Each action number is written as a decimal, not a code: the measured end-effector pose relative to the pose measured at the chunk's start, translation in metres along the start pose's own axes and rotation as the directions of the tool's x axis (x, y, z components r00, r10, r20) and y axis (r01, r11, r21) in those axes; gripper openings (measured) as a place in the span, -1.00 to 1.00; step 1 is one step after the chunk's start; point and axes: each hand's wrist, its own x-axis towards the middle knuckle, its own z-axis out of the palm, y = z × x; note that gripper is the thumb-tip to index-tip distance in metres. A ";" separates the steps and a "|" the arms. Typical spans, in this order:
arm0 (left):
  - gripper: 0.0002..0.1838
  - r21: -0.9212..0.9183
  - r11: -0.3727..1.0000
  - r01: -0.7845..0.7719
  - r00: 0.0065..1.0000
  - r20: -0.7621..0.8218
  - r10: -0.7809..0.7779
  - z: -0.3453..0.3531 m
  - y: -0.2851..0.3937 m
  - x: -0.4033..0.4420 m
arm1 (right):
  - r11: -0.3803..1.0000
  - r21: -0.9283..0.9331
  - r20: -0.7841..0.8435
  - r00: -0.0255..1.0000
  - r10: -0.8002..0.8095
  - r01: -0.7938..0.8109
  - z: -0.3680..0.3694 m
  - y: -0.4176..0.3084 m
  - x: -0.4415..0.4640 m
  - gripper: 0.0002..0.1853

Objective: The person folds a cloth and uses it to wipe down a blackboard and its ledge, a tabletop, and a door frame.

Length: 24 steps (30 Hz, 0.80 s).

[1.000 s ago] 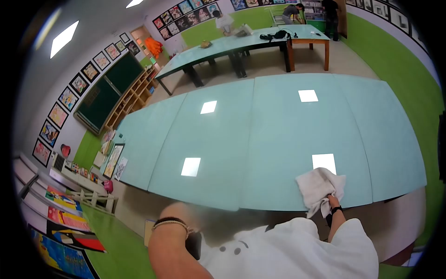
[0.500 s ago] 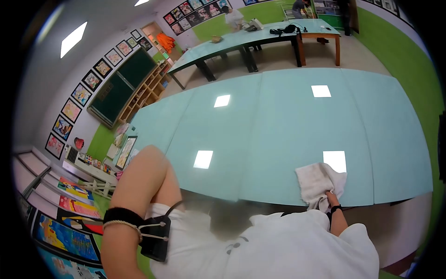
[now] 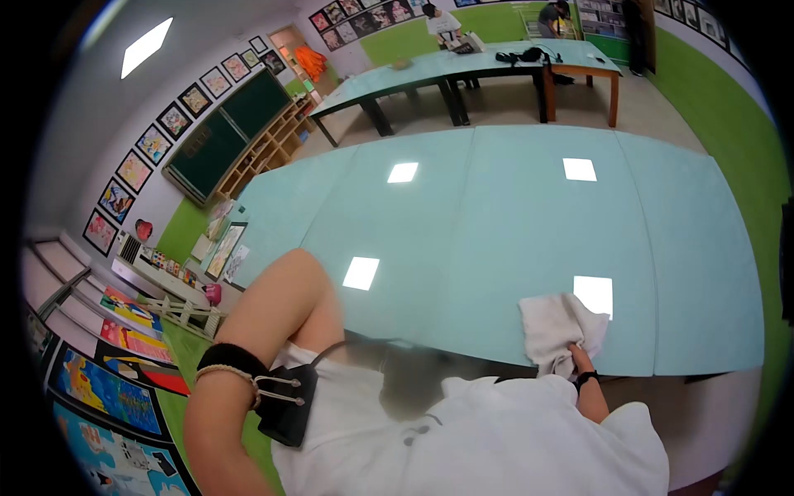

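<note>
My right hand (image 3: 581, 361) is closed on a whitish cloth (image 3: 547, 324), low on the right of the head view. The cloth lies bunched at the near edge of a long table with a pale blue-green top (image 3: 529, 231). A black band circles the wrist of that hand. On the left, my bent left arm (image 3: 285, 302) wears a black strap and cord with a black box (image 3: 289, 409) attached. My left hand is out of sight.
Framed artwork (image 3: 225, 250) and papers stand at the table's left end. A second table (image 3: 413, 78) runs along the back, bearing black gear (image 3: 529, 56). Two people are beyond it, with another partly seen at the right. A chalkboard (image 3: 215, 140) hangs on the left wall.
The whole view has shifted slightly, with the far tables lower and further right. My right hand keeps hold of the cloth, which has changed shape a little. My left elbow appears further right.
</note>
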 end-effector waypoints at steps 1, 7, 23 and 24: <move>-0.83 -0.019 1.000 -0.009 1.000 -0.013 0.009 0.000 -0.004 0.001 | 1.000 -0.017 -0.022 1.000 0.019 -0.020 -0.003 0.001 0.000 -0.50; -0.83 -0.085 0.994 -0.074 0.995 -0.068 0.068 0.002 -0.023 0.001 | 0.999 0.048 0.005 1.000 0.014 -0.014 -0.001 -0.002 -0.004 -0.41; -0.81 -0.662 0.716 -0.221 0.960 -0.018 0.279 0.004 -0.156 -0.019 | 0.795 -0.603 -0.086 0.986 -0.144 0.063 -0.015 -0.031 -0.011 -0.31; -0.77 -0.725 0.672 -0.153 0.976 -0.003 0.220 0.012 -0.183 -0.026 | 0.786 -0.618 -0.099 0.988 -0.122 0.035 -0.016 -0.036 -0.009 -0.31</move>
